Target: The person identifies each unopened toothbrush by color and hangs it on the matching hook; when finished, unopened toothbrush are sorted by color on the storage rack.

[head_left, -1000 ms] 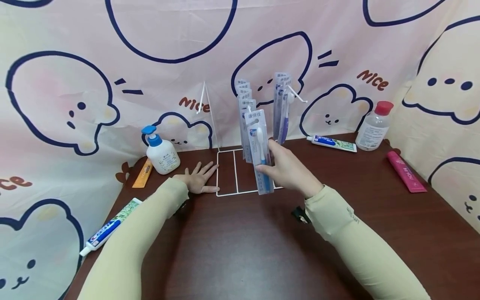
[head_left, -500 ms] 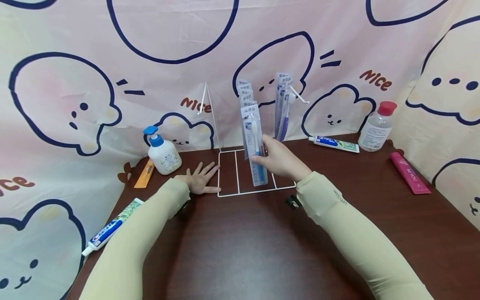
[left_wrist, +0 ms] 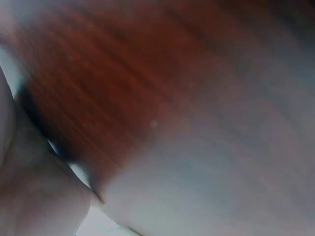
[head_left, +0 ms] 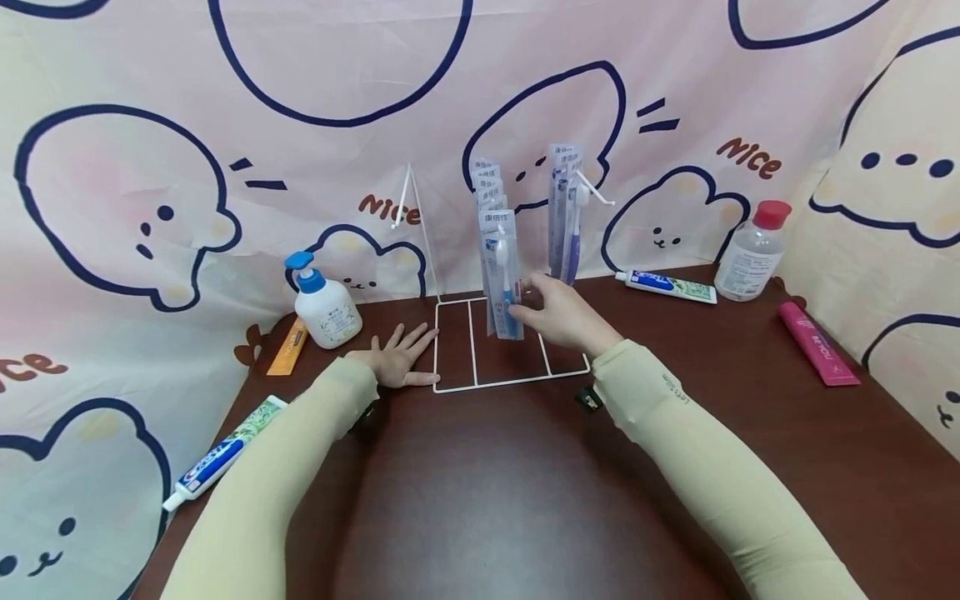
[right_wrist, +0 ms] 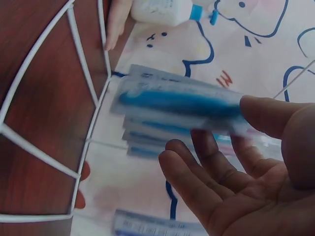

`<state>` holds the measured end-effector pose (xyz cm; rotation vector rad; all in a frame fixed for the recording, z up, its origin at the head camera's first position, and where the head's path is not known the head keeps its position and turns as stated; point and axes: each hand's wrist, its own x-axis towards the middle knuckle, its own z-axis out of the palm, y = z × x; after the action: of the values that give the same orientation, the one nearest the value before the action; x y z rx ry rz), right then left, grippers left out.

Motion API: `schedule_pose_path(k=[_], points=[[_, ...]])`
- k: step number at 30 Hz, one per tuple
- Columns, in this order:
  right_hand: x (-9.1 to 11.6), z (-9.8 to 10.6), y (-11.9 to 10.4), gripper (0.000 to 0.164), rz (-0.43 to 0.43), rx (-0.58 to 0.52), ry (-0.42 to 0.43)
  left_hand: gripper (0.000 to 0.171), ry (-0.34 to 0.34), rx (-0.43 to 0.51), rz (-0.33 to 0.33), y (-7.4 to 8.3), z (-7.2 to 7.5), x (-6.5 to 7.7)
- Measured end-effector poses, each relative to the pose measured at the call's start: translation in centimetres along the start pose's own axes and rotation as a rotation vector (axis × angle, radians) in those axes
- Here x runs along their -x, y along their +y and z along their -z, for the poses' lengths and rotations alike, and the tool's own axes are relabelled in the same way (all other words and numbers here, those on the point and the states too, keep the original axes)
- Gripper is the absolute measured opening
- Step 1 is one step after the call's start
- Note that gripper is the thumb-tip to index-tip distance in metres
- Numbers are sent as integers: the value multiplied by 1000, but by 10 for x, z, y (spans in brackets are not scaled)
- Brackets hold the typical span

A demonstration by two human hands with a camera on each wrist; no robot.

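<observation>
A blue-handled toothbrush in a clear blister pack (head_left: 501, 279) hangs almost upright at the front of a row of similar packs on the rack's middle arm. Right at its edge is my right hand (head_left: 558, 312), thumb and fingers spread loosely apart. In the right wrist view the thumb tip (right_wrist: 248, 105) overlaps the blurred pack (right_wrist: 172, 101), while the other fingers (right_wrist: 184, 177) lie apart from the thumb. My left hand (head_left: 395, 357) rests flat on the table, fingers spread, touching the left side of the white wire rack (head_left: 474, 350).
More toothbrush packs (head_left: 564, 212) hang on the right arm; the left arm (head_left: 402, 200) is bare. On the left are a pump bottle (head_left: 327, 315), an orange tube (head_left: 288, 347) and toothpaste (head_left: 225, 450). Toothpaste (head_left: 667, 287), a red-capped bottle (head_left: 750, 258) and a pink tube (head_left: 817, 344) lie right.
The front toothbrush pack has moved back towards the row and swung from tilted to nearly upright. My right hand has moved left with it and its grip has loosened. The left hand stays put.
</observation>
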<state>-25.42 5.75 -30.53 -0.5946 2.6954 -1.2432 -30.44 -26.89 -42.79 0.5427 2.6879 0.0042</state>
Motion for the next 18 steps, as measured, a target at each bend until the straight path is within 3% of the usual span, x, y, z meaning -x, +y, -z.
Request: schedule_pose_path(k=[4, 9, 14, 18], points=[[6, 3, 11, 27, -24, 25, 23, 96, 14, 21, 1, -5, -2, 5], [20, 11, 31, 32, -48, 66, 15, 96, 9, 23, -2, -10, -2, 17], [36, 31, 51, 30, -36, 148, 53, 93, -7, 23, 12, -13, 4, 22], [54, 53, 64, 31, -6, 229, 89, 94, -69, 78, 41, -10, 17, 24]])
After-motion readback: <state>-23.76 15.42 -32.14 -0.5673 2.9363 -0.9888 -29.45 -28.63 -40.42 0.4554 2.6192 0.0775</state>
